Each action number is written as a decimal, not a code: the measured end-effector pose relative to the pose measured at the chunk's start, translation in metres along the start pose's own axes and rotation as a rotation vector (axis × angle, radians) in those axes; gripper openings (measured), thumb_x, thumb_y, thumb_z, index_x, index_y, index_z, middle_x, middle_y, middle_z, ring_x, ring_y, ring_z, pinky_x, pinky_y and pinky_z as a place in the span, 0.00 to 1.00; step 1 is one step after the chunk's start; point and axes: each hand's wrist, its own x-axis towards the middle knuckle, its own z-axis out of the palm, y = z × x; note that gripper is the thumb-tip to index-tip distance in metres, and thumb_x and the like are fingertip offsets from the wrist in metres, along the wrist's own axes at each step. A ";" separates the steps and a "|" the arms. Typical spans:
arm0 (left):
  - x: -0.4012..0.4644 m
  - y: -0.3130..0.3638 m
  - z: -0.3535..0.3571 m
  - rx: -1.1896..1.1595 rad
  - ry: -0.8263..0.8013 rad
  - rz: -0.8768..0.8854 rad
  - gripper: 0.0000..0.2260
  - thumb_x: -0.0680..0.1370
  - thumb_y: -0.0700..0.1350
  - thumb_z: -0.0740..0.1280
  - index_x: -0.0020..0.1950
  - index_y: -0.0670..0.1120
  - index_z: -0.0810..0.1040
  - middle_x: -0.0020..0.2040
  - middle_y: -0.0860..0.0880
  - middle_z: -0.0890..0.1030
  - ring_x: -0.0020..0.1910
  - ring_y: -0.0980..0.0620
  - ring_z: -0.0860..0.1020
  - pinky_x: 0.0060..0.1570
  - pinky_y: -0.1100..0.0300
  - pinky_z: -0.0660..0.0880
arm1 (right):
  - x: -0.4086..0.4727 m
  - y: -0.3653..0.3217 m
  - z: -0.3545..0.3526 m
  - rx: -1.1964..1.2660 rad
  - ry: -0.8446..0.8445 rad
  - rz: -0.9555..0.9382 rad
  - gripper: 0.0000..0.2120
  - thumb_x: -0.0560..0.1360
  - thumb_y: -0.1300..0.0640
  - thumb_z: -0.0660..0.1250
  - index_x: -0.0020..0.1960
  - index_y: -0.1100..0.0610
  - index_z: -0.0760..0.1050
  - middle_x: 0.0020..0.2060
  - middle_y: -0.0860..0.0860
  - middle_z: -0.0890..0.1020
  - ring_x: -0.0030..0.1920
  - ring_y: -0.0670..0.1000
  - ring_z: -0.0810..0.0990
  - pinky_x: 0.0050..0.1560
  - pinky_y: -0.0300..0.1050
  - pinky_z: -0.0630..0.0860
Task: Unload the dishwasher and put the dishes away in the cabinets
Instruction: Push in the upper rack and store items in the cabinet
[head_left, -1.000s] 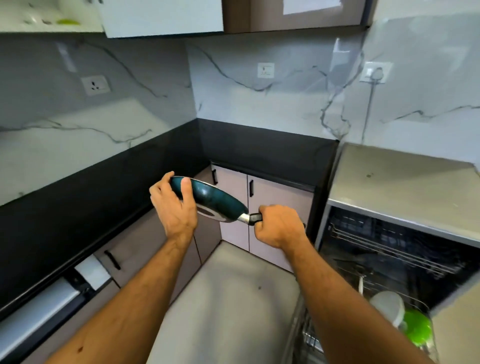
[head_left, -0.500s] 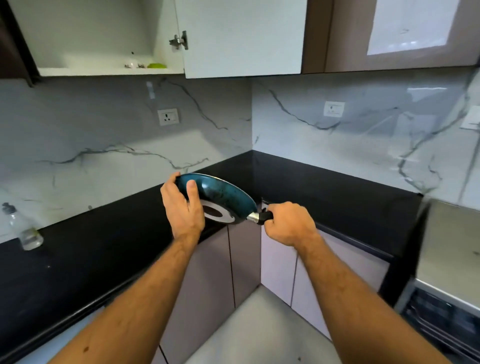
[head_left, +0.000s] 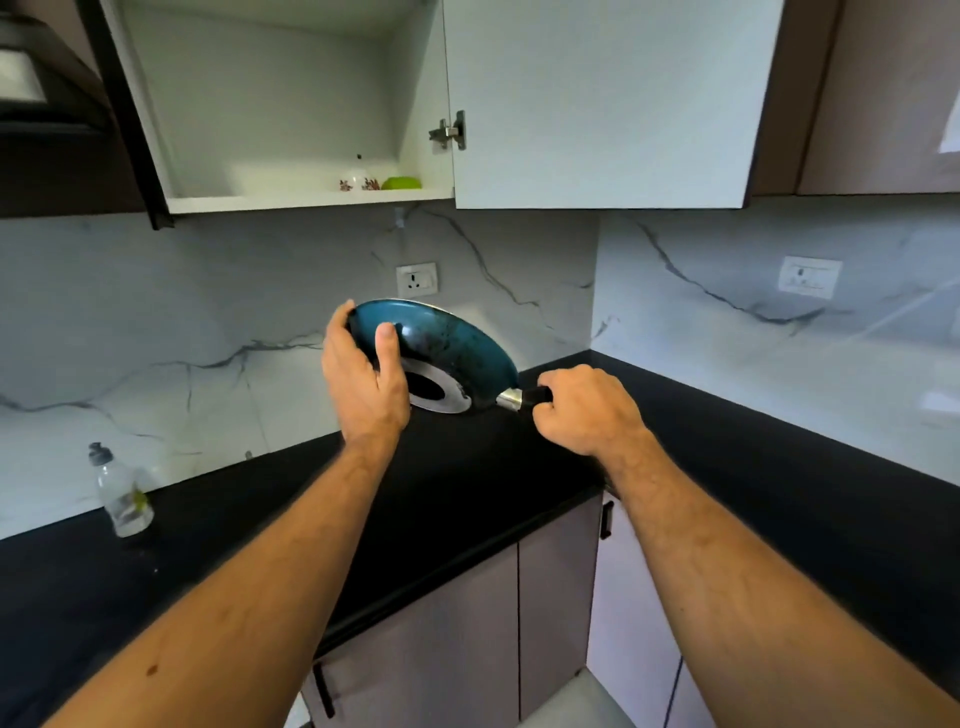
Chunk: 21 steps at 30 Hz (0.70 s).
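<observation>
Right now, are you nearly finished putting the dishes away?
Not finished yet. Done: the upper cabinet stands open, and a green bowl and small patterned dishes already sit on its shelf. In hand: the blue frying pan, tilted above the black counter, with the left hand gripping its rim and the right hand its handle. Left: shelving the pan. The dishwasher is out of view.
</observation>
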 end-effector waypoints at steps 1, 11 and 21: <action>0.013 -0.005 0.004 0.020 0.014 0.014 0.26 0.80 0.58 0.55 0.73 0.46 0.65 0.67 0.48 0.73 0.66 0.52 0.70 0.62 0.72 0.64 | 0.017 -0.001 0.002 0.007 0.012 -0.012 0.07 0.70 0.51 0.61 0.43 0.51 0.76 0.33 0.48 0.77 0.35 0.52 0.76 0.39 0.47 0.77; 0.132 -0.068 0.056 0.074 0.219 0.035 0.26 0.79 0.59 0.55 0.72 0.46 0.67 0.64 0.48 0.74 0.63 0.50 0.70 0.61 0.61 0.66 | 0.179 -0.021 0.031 0.083 0.022 -0.106 0.06 0.68 0.48 0.67 0.41 0.49 0.74 0.33 0.48 0.78 0.34 0.49 0.77 0.32 0.41 0.71; 0.230 -0.101 0.067 0.080 0.400 0.147 0.28 0.78 0.62 0.53 0.70 0.45 0.70 0.62 0.47 0.75 0.59 0.50 0.70 0.56 0.72 0.61 | 0.302 -0.060 0.032 -0.050 0.288 -0.225 0.07 0.70 0.47 0.65 0.41 0.51 0.75 0.30 0.47 0.73 0.33 0.55 0.75 0.34 0.42 0.69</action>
